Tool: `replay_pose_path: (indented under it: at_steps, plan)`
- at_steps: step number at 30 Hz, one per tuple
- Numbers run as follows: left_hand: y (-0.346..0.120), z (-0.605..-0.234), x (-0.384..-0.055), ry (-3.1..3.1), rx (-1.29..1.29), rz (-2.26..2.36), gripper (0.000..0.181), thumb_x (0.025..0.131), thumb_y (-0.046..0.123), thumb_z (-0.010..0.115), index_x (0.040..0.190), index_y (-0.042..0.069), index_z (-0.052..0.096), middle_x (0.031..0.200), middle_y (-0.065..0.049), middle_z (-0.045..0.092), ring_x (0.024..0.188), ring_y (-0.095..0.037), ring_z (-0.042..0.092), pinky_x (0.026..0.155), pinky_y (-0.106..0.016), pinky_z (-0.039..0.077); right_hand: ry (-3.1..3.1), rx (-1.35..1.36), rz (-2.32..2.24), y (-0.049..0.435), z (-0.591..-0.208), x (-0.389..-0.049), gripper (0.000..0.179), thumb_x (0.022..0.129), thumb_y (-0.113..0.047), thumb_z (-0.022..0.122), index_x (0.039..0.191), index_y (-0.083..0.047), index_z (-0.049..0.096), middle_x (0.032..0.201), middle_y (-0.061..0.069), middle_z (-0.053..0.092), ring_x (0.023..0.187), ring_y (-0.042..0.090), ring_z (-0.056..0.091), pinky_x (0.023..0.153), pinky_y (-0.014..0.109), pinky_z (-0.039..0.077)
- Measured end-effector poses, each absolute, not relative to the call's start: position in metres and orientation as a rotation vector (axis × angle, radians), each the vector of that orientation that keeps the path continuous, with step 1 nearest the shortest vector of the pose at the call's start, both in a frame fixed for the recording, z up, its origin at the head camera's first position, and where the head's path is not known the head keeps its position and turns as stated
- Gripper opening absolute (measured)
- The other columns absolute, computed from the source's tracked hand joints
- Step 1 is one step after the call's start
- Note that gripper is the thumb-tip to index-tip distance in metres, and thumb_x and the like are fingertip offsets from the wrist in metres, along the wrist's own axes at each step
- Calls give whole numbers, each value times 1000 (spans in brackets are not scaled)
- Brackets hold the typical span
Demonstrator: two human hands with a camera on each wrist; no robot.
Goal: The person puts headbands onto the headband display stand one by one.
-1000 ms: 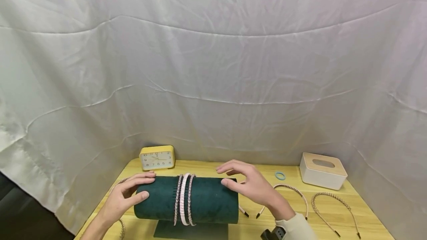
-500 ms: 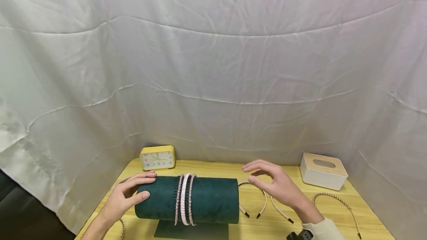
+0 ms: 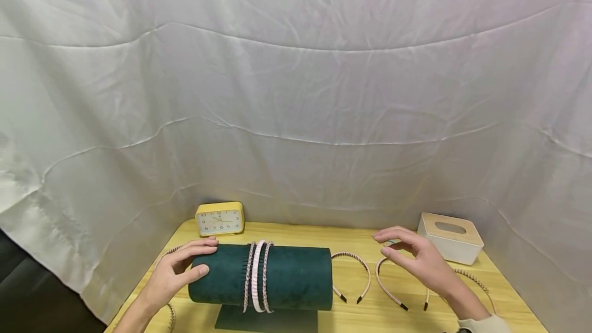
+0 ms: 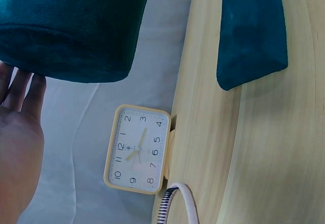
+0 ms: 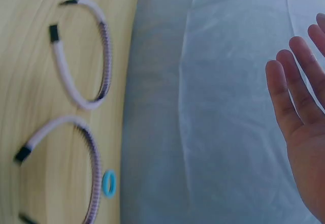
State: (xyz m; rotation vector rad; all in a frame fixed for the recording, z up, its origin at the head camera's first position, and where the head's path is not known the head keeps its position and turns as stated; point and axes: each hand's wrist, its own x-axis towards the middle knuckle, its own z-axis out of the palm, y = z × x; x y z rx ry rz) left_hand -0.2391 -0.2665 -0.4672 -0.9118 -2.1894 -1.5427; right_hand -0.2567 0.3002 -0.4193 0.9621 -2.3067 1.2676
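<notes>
A dark green velvet roll (image 3: 300, 277) stands on a base (image 3: 296, 321) of the same colour. Round its middle sit three headbands, a wider pale pink one (image 3: 255, 279) between two thin braided ones. At the roll's left end my left hand (image 3: 167, 280) rests, fingers on top and thumb against the front. The left wrist view shows those fingers (image 4: 19, 89) at the roll's end. Off to the right, my right hand (image 3: 422, 262) is in the air with loosely spread fingers, holding nothing. It overlaps a pale pink headband (image 3: 384, 287) on the table.
Another headband (image 3: 368, 271) lies beside the roll, and a braided one (image 3: 476, 280) lies far right. A light blue ring (image 5: 109, 183) is near the table's back edge. A yellow clock (image 3: 220, 220) and a tissue box (image 3: 455, 245) stand at the back. Part of a headband (image 3: 171, 318) shows front left.
My right hand has moved away from the roll's right end, out to the right over the loose headbands. My left hand and the three headbands on the roll stay put.
</notes>
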Motion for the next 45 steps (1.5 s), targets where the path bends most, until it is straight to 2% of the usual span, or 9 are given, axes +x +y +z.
replay_pose_path:
  at_steps: [9,18,22,27,32,38,45]
  plan:
    - [-267,-467,-239,-2193,-903,-1529,40,97,-15,67,135,-2,72,148,1,69,140,0,60,116,-10,44,-2377,808,1174,346,-432,-250,28,100,2,74,126,-9,76,127,-17,75,112,0,71,89,16,60]
    - [-266,-468,-239,-2186,-910,-1547,40,96,-16,67,134,-3,72,148,2,69,139,0,60,115,-11,45,-2423,642,1144,395,-449,-252,25,104,0,71,127,-7,76,127,-13,75,107,-1,73,86,14,60]
    - [-266,-467,-239,-2187,-910,-1541,40,96,-16,67,134,-3,72,148,1,69,140,0,60,116,-11,45,-2430,577,1152,419,-458,-256,25,105,0,69,129,-4,75,128,-18,76,107,-6,72,84,13,60]
    - [-266,-468,-240,-2193,-905,-1530,40,97,-15,67,134,-2,73,148,-1,69,140,0,60,116,-10,44,-2488,446,1103,446,-466,-259,24,107,-8,69,130,-5,75,123,-27,74,109,-17,64,84,6,55]
    - [-266,-468,-240,-2193,-904,-1531,40,97,-15,67,135,-2,73,148,2,69,139,0,60,116,-10,44,-2553,347,1064,466,-474,-263,23,108,-15,69,129,-9,77,121,-28,74,109,-20,60,83,4,52]
    - [-266,-468,-240,-2180,-910,-1556,40,96,-16,67,134,-3,72,148,4,69,140,-1,61,116,-11,45,-2579,276,1062,482,-487,-265,28,109,-19,70,131,-3,75,117,-28,76,108,-25,55,80,4,51]
    - [-266,-468,-239,-2178,-913,-1560,41,96,-16,68,135,-2,72,149,2,69,139,-1,61,116,-12,46,-2556,222,1059,505,-508,-270,26,105,-16,75,124,1,77,110,-30,76,103,-27,55,78,1,49]
